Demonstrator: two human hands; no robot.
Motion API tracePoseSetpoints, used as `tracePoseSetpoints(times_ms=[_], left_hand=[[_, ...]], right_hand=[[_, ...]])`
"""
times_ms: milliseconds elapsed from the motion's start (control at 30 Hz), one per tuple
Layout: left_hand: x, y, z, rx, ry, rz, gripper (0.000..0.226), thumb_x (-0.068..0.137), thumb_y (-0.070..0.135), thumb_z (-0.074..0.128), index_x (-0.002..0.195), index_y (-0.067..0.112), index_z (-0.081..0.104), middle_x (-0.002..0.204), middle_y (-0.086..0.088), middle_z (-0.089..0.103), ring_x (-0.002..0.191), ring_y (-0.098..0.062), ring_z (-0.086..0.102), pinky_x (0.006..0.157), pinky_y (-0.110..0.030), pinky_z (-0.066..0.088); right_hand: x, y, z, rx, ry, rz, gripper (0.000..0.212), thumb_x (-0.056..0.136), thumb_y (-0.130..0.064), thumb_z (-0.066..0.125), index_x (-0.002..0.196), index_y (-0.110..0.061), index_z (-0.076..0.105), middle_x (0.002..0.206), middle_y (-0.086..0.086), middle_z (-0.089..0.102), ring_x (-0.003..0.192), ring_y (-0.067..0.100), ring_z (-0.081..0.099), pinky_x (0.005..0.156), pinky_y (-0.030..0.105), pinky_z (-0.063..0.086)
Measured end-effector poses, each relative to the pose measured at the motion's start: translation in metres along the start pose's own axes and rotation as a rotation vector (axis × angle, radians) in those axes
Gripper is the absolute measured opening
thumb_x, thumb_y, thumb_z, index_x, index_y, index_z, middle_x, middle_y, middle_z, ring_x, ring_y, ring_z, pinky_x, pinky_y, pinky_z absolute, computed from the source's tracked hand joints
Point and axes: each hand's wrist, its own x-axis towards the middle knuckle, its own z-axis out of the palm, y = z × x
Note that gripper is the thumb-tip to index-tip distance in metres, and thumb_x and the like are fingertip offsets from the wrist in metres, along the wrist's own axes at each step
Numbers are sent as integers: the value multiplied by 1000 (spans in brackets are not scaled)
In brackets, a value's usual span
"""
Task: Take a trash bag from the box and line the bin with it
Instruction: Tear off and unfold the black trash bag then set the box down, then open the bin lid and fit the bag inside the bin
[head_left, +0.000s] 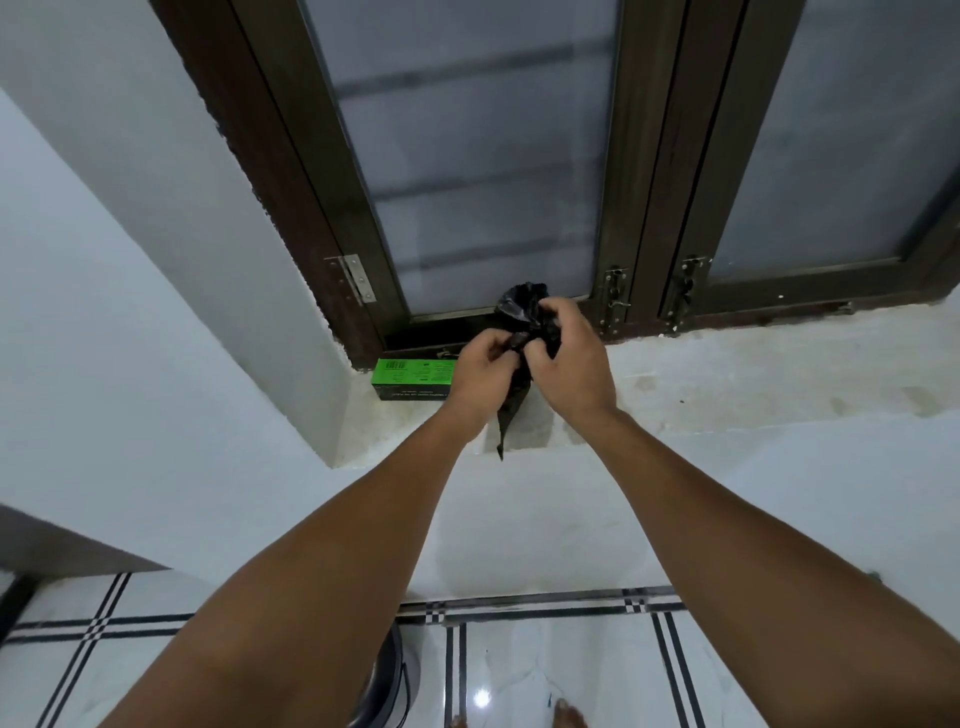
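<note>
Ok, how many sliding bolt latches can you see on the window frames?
2. One latch sits at the bottom of the middle frame, right of the hands; the other latch is beside it on the next frame. Others may be out of view.

The black trash bag (524, 317) is crumpled, its bunched top at 12 o'clock and a thin twisted tail hanging toward 6. At its 9 o'clock, the green trash-bag box (410, 379) lies flat. The dark bin (387, 675) shows partly at the frame's 6 o'clock.
</note>
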Motion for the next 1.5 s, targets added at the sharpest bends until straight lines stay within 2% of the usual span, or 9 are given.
tracePoseSetpoints(times_ms=[133,300,433,533,800,967,1100,1233,1500], left_hand=[[-14,7,-17,-253,-85,-183,29,88,25,58,107,7,69,101,-13,73,97,-27,69,90,-45,57],[-31,3,-45,-308,5,-194,22,98,14,59,115,10,73,109,-16,76,105,-34,72,92,-45,60],[-51,-4,-77,-439,44,-272,25,98,16,58,115,11,74,106,-17,77,99,-35,75,88,-50,62],[-76,-8,-105,-446,11,-314,27,96,19,55,115,13,74,107,-20,76,102,-38,74,91,-55,60],[-140,-50,-167,-256,46,-293,12,95,13,64,106,10,64,105,-17,72,91,-32,70,80,-41,61],[-186,-79,-189,173,60,-91,77,82,57,72,149,29,45,147,-2,50,134,-23,48,113,-45,43],[-229,-78,-211,20,-70,16,44,80,58,77,106,22,76,110,5,76,107,-18,70,98,-38,55],[-265,-87,-236,-97,-120,-52,26,88,27,80,99,4,74,90,-4,77,78,-13,71,71,-26,55],[-357,-122,-274,-258,98,-260,18,97,30,68,91,15,75,91,-7,76,77,-20,69,75,-35,59]], right_hand=[[-11,-22,3,224,-93,126,47,96,-24,44,142,-26,51,111,0,68,102,18,64,92,40,55],[-20,-39,10,363,-161,220,22,84,-42,39,94,-39,58,105,7,70,101,30,68,89,57,57],[-54,-70,15,250,-125,109,14,90,-29,63,93,-16,61,91,3,67,86,18,66,79,36,57],[-93,-84,28,143,-250,62,39,79,-50,77,105,-23,65,101,-8,69,94,7,65,79,23,55],[-175,-106,70,164,-20,219,18,100,-22,59,92,-12,71,88,3,72,87,21,66,80,33,52],[-208,-122,78,270,-39,389,21,96,-28,65,86,-10,70,85,5,72,85,27,69,82,41,56],[-240,-146,87,347,-83,422,29,96,-36,67,85,-9,68,83,1,70,80,19,65,72,33,53],[-273,-161,96,425,-118,460,37,97,-39,65,72,-12,58,76,6,61,71,20,55,68,33,46],[-363,-180,115,768,-177,729,25,100,-30,65,87,-8,61,91,13,73,83,24,72,76,38,64]])
